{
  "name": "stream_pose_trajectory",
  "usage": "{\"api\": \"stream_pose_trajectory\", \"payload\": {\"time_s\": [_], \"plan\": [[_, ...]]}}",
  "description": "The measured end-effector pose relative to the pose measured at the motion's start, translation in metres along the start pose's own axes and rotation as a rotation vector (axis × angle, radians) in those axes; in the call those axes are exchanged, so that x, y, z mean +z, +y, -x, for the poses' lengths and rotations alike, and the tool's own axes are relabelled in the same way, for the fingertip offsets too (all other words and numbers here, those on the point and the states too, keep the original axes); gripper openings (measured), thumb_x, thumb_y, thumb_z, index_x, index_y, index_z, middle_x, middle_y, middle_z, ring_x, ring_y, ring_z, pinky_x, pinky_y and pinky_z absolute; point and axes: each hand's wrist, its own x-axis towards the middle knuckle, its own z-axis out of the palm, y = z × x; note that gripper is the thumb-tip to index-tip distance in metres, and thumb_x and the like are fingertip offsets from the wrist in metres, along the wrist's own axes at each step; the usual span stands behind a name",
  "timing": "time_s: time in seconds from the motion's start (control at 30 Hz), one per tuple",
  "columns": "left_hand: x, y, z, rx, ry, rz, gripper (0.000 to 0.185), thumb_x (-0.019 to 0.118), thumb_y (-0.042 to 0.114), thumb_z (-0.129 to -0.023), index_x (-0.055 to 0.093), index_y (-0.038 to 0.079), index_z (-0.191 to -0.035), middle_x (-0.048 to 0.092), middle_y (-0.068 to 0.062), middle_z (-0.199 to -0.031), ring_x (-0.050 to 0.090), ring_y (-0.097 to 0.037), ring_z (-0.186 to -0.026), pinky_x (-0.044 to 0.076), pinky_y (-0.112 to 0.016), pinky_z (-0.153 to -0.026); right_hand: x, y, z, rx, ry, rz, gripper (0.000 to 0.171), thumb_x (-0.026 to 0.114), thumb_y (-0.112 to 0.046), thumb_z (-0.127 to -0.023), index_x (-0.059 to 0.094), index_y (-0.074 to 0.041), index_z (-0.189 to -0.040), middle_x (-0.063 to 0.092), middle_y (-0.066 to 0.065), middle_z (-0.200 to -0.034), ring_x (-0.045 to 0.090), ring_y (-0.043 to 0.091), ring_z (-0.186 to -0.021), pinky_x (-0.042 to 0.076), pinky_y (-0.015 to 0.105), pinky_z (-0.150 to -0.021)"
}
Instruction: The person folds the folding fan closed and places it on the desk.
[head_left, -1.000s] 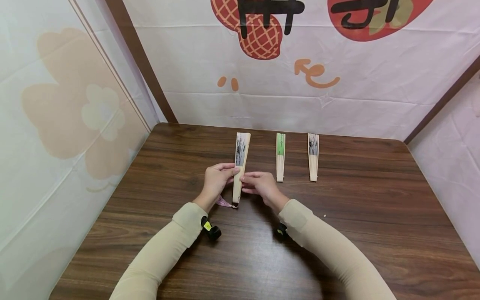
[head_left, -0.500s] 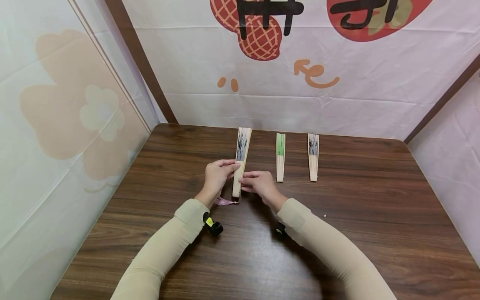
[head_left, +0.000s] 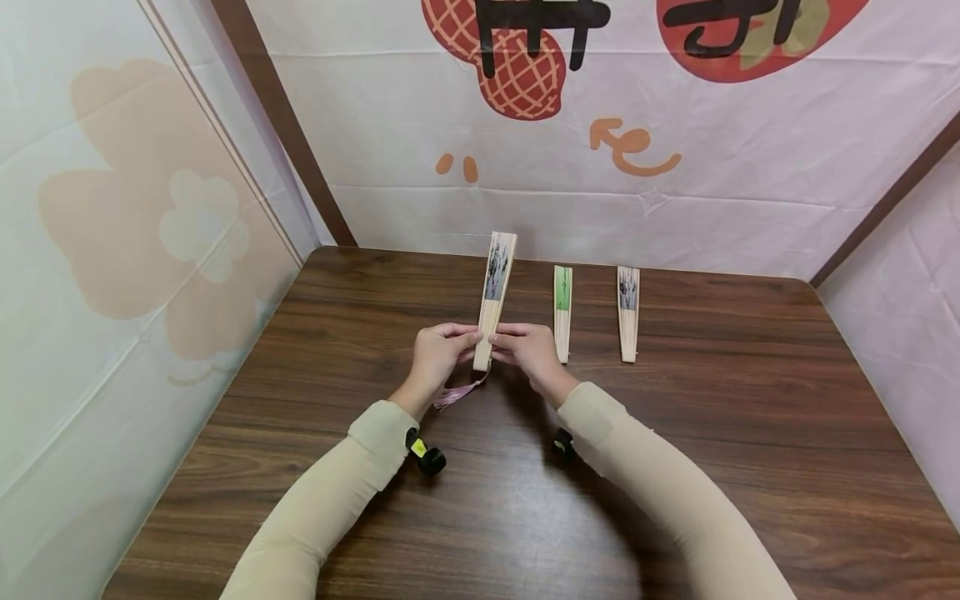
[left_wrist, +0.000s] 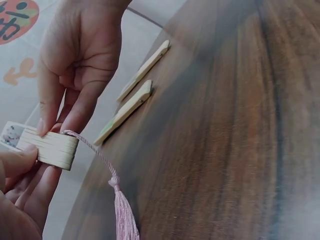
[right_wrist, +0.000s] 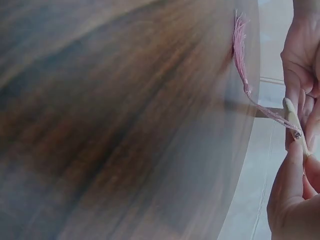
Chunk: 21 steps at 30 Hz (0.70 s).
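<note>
A folded hand fan (head_left: 495, 287) with pale ribs and a grey-black printed leaf is held up over the table, its top tilted a little to the right. My left hand (head_left: 438, 354) pinches its lower ribs from the left, thumb on the front. From the other side my right hand (head_left: 528, 354) pinches the same ribs close to the left thumb. A pink tassel (left_wrist: 124, 212) hangs by a cord from the fan's pivot end. In the right wrist view the fan (right_wrist: 295, 125) shows edge-on between both hands' fingers.
Two more folded fans lie on the brown wooden table (head_left: 750, 400): a green fan (head_left: 562, 312) just beyond my right hand, and a grey-printed fan (head_left: 628, 312) farther right. A printed cloth wall (head_left: 420, 217) stands behind the table.
The fan has risen and shifted slightly right, its top now higher against the cloth wall. My right hand has moved up the view, level with the left. The tassel now hangs lower from the fan.
</note>
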Motion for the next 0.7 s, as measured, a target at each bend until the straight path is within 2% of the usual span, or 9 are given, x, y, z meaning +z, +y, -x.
{"api": "stream_pose_trajectory", "payload": {"time_s": [0.33,0.7], "plan": [[0.005,0.003,-0.014,-0.007,0.048,0.039,0.021,0.073,0.001,-0.088,0.072,-0.013,-0.104,0.075,-0.017,-0.095,0.070,-0.005,-0.070,0.063,-0.021,-0.067,0.003,-0.005,-0.018,0.000,0.033,0.002,0.027,0.069,0.003,-0.090,0.069,0.009,-0.116,0.070,0.026,-0.116,0.069,0.008,-0.072,0.064,0.028,-0.077],[0.014,-0.003,-0.035,-0.083,0.070,-0.011,0.022,0.073,0.002,-0.089,0.072,-0.011,-0.107,0.071,-0.028,-0.112,0.069,-0.008,-0.074,0.063,-0.023,-0.070,0.003,-0.002,-0.038,0.047,0.102,0.026,0.026,0.071,0.002,-0.089,0.071,0.006,-0.114,0.070,0.025,-0.116,0.069,0.007,-0.071,0.063,0.029,-0.081]]}}
